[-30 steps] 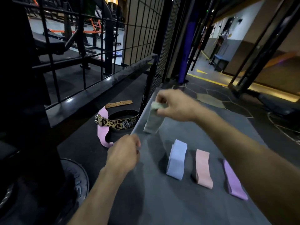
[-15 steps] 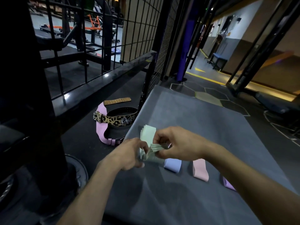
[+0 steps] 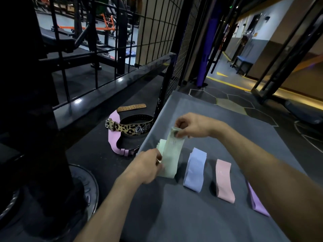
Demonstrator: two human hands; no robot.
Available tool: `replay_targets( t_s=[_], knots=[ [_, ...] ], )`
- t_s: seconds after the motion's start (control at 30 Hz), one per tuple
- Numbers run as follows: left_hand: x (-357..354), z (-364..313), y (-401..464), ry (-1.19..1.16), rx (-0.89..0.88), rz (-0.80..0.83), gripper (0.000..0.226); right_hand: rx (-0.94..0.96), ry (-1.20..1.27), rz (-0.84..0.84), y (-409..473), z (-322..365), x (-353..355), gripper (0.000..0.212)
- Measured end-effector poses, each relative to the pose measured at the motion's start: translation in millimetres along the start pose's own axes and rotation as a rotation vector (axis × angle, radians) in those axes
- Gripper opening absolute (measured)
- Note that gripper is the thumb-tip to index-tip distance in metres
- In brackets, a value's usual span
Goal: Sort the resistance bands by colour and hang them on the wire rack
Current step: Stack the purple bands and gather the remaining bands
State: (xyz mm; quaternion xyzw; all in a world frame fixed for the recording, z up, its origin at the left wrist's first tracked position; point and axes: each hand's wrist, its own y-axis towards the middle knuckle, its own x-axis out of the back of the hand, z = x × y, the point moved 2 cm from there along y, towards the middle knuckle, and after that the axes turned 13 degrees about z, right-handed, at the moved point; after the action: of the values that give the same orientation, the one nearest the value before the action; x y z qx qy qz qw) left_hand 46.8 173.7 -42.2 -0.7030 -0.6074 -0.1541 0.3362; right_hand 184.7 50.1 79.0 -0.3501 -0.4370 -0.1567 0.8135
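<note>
Surface (image 3: 201, 215): grey, carrying every band, running away from the camera with its left edge beside the dark floor.
Purple band (image 3: 257, 203): flat on the surface, well right of the green band, partly hidden by the right forearm.
Pink band (image 3: 224, 180): flat, right of the green band, between blue and purple, touching neither.
Blue band (image 3: 194, 170): flat, just right of the green band, a narrow gap between them.
Left hand (image 3: 148, 167): fingers curled, pinching the green band's left edge near its lower end, right at the surface's left border.
Green band (image 3: 172, 154): pale, stretched lengthwise between the two hands, near end down on the surface, far end lifted; a second pale green layer peeks out at its left side.
Right hand (image 3: 192, 125): above the green band's far end, fingertips pinching that end and holding it up.
Belts: left of the green band, down on the floor; a leopard belt (image 3: 130, 128) curled in a loop, a pink belt (image 3: 113, 135) under it, a tan strap (image 3: 131, 107) beyond.
Rack (image 3: 157, 28): black wire grid standing beyond and left of the green band, nothing seen hanging on it.
</note>
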Motion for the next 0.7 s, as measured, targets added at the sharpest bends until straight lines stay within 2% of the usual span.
replay_targets(
  t_s=[0.13,0.3,0.4,0.53,0.7],
  knots=[
    [-3,0,10,-0.064,0.089,-0.059,0.033,-0.092,-0.055,0.065,47,-10,-8,0.014],
    [-2,-12,9,0.034,0.172,-0.124,0.029,-0.220,-0.190,0.156,86,-24,-27,0.014],
    [-3,-24,5,0.140,0.204,-0.144,0.025,-0.255,-0.129,0.170,92,-26,-34,0.010],
    [-6,-34,4,0.338,0.249,-0.172,0.023,-0.291,-0.032,0.196,94,-24,-38,0.022],
    [-11,-31,7,0.275,0.309,-0.111,0.023,-0.359,0.050,0.230,88,-11,-44,0.032]
  ],
)
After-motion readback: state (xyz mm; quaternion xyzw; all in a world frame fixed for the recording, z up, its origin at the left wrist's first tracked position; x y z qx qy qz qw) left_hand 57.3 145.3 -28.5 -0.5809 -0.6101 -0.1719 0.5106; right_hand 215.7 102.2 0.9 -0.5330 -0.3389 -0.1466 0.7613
